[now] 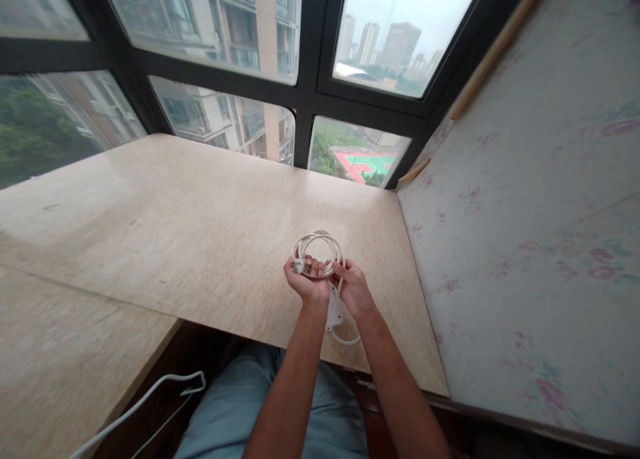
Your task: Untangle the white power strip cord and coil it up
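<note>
A coiled white cable [320,242] is held over the near edge of a beige marble sill [200,226]. My left hand [306,279] is closed around the coil's lower left side, with the plug end showing at its fingers. My right hand [353,287] is closed on the coil's right side. A white adapter block [334,312] and a loop of cable hang down between my wrists.
Large dark-framed windows [310,92] rise behind the sill. A wall with floral paper [540,232] closes off the right side. Another white cable [150,396] runs along the lower left, beside my lap in light blue trousers [235,412].
</note>
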A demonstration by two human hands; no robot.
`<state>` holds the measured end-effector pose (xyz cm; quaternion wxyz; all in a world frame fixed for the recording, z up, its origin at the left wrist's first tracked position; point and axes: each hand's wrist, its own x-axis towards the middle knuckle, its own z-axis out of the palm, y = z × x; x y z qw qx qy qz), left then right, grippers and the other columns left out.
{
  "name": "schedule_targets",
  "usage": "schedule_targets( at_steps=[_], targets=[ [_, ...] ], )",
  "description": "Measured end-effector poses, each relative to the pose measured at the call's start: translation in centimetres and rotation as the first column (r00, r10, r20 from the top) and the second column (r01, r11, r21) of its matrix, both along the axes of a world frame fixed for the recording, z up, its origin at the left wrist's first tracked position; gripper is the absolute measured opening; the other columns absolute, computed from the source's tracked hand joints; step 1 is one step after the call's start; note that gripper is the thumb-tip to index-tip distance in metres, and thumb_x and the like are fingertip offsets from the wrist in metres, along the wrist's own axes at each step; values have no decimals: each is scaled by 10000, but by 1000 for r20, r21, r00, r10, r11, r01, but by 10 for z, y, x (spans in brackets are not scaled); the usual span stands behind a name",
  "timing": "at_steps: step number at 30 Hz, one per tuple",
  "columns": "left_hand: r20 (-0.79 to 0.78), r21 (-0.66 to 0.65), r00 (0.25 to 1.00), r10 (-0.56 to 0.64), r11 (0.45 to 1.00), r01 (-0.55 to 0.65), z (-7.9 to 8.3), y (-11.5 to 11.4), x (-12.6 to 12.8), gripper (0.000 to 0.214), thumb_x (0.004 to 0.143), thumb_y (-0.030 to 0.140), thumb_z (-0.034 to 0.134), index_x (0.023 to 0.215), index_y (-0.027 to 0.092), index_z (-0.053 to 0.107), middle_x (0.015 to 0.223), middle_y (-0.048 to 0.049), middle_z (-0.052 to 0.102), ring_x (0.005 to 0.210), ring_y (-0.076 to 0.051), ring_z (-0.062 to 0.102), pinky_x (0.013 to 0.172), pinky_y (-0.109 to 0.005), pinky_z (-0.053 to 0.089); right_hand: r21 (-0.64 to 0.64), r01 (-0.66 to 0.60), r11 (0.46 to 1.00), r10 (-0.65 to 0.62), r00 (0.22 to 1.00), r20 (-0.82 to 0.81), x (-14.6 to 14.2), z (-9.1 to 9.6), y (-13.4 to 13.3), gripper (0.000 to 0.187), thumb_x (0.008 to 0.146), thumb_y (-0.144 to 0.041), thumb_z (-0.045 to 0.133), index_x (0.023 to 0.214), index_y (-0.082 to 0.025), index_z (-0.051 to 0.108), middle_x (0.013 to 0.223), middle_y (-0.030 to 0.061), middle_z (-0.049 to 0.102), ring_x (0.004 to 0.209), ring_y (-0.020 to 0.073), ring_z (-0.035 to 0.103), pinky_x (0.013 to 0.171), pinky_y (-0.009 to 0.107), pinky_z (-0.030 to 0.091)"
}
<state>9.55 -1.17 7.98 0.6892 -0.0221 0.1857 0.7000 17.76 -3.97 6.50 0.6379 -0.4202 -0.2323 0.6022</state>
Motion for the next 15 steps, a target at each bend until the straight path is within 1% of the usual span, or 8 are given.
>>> schedule_targets(
  at_steps=[3, 6, 8, 10, 11, 13, 15],
  targets=[
    [47, -60, 999, 23, 998, -21, 2, -5, 4, 182, 824, 315, 475, 704, 183, 513, 545, 38, 498, 418, -83, 442, 530, -240, 402, -36, 83, 996, -83, 997, 2, -1, -6, 2, 318, 609, -347, 837, 776, -195, 613, 757, 1, 695, 676, 143, 629, 679, 269, 509],
    [5, -182, 998, -59, 981, 59, 1, -12, 4, 216, 867, 259, 446, 707, 168, 557, 606, -1, 593, 539, -109, 569, 623, -251, 463, -73, 146, 987, -145, 989, 18, 1, -11, 4, 303, 648, -389, 805, 759, -198, 597, 740, 9, 683, 662, 152, 627, 640, 275, 512],
    [-29, -225, 983, -183, 959, 172, -3, -16, -1, 237, 884, 242, 441, 736, 150, 602, 676, -37, 657, 617, -130, 624, 662, -263, 487, -69, 181, 981, -180, 983, 30, 5, -13, 5, 292, 668, -391, 790, 763, -203, 587, 728, 5, 671, 657, 154, 621, 631, 279, 514],
    [-36, -208, 939, -343, 921, 329, -8, -19, -10, 218, 875, 229, 467, 785, 130, 639, 767, -76, 705, 684, -157, 660, 657, -270, 500, -56, 198, 979, -196, 980, 32, 10, -14, 4, 282, 671, -363, 790, 787, -211, 582, 717, -13, 656, 642, 143, 607, 621, 271, 509],
    [-37, -183, 905, -424, 893, 411, -11, -21, -16, 200, 864, 217, 486, 808, 121, 652, 811, -95, 719, 709, -169, 671, 652, -272, 507, -51, 192, 980, -191, 981, 31, 12, -13, 3, 278, 670, -347, 790, 799, -214, 582, 708, -24, 646, 629, 134, 597, 611, 262, 501],
    [-54, -136, 831, -553, 829, 543, -15, -22, -28, 165, 841, 178, 518, 847, 107, 667, 878, -125, 731, 741, -183, 684, 660, -276, 524, -44, 150, 988, -149, 988, 32, 17, -12, 1, 261, 678, -330, 775, 816, -216, 586, 699, -38, 629, 610, 120, 578, 592, 244, 481],
    [-91, -117, 774, -627, 778, 617, -17, -23, -38, 148, 825, 138, 540, 884, 101, 671, 906, -137, 734, 762, -188, 694, 682, -278, 538, -27, 92, 995, -91, 995, 46, 19, -10, -2, 236, 701, -335, 744, 835, -217, 590, 693, -44, 613, 597, 114, 561, 580, 236, 464]
  ],
)
